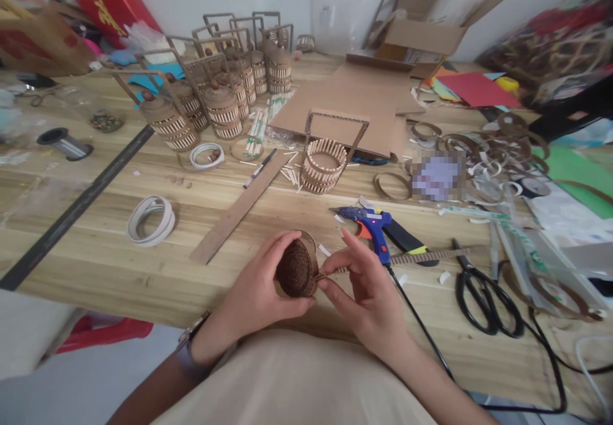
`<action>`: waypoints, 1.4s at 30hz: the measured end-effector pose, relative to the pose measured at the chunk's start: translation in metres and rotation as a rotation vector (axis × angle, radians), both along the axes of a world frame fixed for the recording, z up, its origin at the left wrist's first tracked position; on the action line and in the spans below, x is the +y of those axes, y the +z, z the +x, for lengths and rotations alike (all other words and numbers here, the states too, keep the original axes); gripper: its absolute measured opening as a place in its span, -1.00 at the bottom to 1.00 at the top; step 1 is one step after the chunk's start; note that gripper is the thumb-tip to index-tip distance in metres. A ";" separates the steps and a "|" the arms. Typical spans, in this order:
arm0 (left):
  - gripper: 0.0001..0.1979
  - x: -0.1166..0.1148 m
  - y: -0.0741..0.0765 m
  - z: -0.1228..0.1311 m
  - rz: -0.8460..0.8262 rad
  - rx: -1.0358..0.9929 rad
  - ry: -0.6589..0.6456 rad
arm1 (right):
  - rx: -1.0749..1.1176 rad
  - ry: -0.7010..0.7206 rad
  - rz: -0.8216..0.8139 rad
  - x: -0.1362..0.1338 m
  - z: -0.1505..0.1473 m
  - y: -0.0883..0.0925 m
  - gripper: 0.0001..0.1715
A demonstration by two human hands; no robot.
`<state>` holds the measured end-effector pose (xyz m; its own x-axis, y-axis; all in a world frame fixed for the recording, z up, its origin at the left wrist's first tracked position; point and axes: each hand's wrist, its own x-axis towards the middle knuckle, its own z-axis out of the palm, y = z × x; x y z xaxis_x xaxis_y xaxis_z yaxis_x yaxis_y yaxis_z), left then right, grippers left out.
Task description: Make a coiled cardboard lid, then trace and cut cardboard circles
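Observation:
My left hand (268, 278) is wrapped round a small brown cup of coiled corrugated cardboard (295, 268), its hollow side turned toward me. At the cup's right edge, the thumb and forefinger of my right hand (364, 284) pinch a narrow corrugated cardboard strip (431, 256). The strip's tail runs off to the right across the table, passing behind my right hand. A blue hot glue gun (376, 224) with an orange trigger lies just beyond my right hand, beside a black and yellow-green utility knife (409, 243).
Black scissors (483, 297) lie at right, near the glue gun's cable (421, 323). Ahead stands a stick-walled basket (324, 163) with a tall handle. Several finished lidded baskets (223, 109) stand at back left. A white tape roll (152, 221) and a flat cardboard strip (239, 208) lie left.

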<state>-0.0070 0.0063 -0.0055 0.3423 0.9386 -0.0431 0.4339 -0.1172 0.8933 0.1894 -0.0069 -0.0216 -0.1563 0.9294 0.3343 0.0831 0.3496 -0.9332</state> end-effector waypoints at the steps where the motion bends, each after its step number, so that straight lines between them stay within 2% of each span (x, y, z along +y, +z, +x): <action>1: -0.20 0.000 0.001 0.000 0.000 -0.016 0.011 | 0.049 0.036 -0.012 0.000 0.001 0.002 -0.30; 3: -0.20 0.000 0.002 0.000 0.004 -0.056 0.012 | 0.211 0.136 -0.093 0.001 0.003 0.005 -0.51; 5: -0.19 0.001 0.002 0.000 0.021 -0.080 -0.019 | 0.384 0.220 -0.274 0.003 0.003 0.009 -0.67; 8: -0.17 0.001 0.002 0.000 0.054 -0.075 -0.065 | 0.540 0.267 -0.567 0.006 0.001 0.013 -0.64; 10: -0.17 0.001 0.002 0.001 0.068 -0.078 -0.069 | 0.598 0.277 -0.663 0.008 -0.002 0.016 -0.62; 14: -0.16 0.000 0.002 0.001 0.089 -0.069 -0.078 | 0.669 0.286 -0.715 0.009 -0.004 0.019 -0.61; 20: -0.18 0.001 0.004 0.001 0.102 -0.056 -0.085 | 0.731 0.296 -0.814 0.007 -0.003 0.023 -0.79; 26: -0.18 0.002 0.005 0.002 0.102 -0.043 -0.089 | 0.747 0.299 -0.917 0.005 -0.004 0.024 -0.80; 35: -0.16 0.003 0.001 0.003 0.164 -0.077 -0.106 | 0.786 0.207 -0.883 0.007 -0.005 0.024 -0.83; 42: -0.14 0.004 -0.002 0.002 0.143 -0.128 -0.106 | 0.790 0.234 -0.879 0.006 -0.003 0.026 -0.83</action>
